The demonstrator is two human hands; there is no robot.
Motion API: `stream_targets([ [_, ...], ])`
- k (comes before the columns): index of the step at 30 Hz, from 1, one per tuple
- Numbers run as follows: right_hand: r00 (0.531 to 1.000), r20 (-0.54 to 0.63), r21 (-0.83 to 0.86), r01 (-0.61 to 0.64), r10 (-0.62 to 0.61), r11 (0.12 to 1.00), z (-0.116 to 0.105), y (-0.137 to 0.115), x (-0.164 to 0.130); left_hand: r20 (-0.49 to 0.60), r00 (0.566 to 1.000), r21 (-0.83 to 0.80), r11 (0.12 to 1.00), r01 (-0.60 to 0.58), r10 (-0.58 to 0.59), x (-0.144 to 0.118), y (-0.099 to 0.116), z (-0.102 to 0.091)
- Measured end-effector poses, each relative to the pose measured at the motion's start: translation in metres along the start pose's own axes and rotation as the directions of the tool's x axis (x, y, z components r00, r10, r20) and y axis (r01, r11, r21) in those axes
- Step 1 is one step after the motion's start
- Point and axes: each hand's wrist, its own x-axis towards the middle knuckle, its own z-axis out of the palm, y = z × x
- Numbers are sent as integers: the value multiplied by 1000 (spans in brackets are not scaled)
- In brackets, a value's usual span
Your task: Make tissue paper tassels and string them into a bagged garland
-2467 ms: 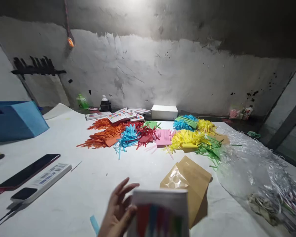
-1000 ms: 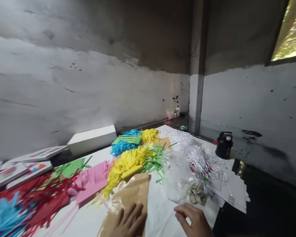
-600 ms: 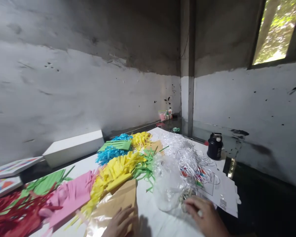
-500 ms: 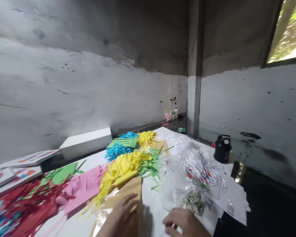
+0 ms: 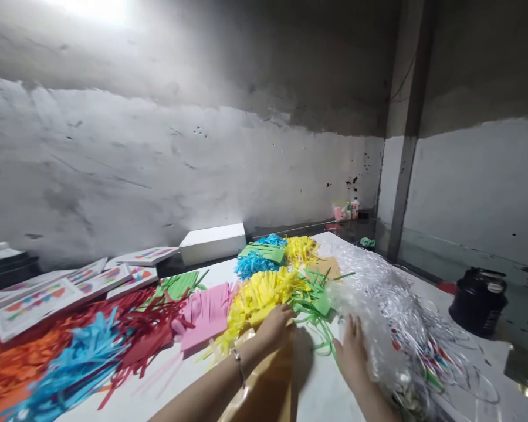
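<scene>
My left hand [image 5: 275, 328], a thin bracelet at its wrist, is over the far end of a brown cardboard or paper piece [image 5: 270, 390] with shiny clear film on it. Its fingers are loosely bent, near the yellow fringed paper [image 5: 268, 290] and green paper strips [image 5: 319, 302]. My right hand [image 5: 354, 351] is spread beside the crumpled clear plastic bag [image 5: 381, 334], touching or nearly touching it. Nothing shows in its fingers. Pink fringed paper [image 5: 209, 313] lies left of the yellow. Behind the bag is a tangled heap of clear shiny strands [image 5: 387, 275].
Red [image 5: 154, 340], blue [image 5: 92, 351] and orange paper fringes [image 5: 35, 372] cover the left side. Several flat white boxes with coloured pictures [image 5: 41, 305] lie behind them, near a white box [image 5: 213, 243]. A black jug [image 5: 479, 302] stands at the right.
The view has swung left, bringing more fringes and flat boxes in. Both hands have moved forward, the left along the brown piece and the right alongside the plastic bag, its fingers now stretched.
</scene>
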Motion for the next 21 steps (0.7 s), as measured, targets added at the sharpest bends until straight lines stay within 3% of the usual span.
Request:
stream_targets([
  [4, 992, -124, 47, 19, -13, 999, -11, 20, 8, 68, 995, 95, 992, -78, 72, 40, 26, 24],
  [8, 988, -131, 84, 95, -83, 992, -21, 5, 1, 74, 994, 128, 988, -85, 76, 78, 46, 50],
  [11, 986, -84, 116, 154, -144, 981, -26, -12, -5, 3, 1000, 64, 998, -8, 8, 96, 49, 54],
  [13, 983, -45, 143, 183, -178, 973, -30, -24, -8, -104, 990, -24, 996, 89, -91, 105, 42, 42],
  [15, 978, 0, 176, 205, -209, 963, -34, -37, -9, -247, 942, -141, 971, 195, -226, 112, 32, 16],
  [18, 955, 103, 252, 244, -277, 937, -51, -62, -16, -445, 788, -350, 892, 285, -426, 115, 17, -37],
  [21, 888, 248, 347, 290, -386, 892, -94, -84, -34, -545, 656, -535, 819, 207, -522, 99, 18, -86],
])
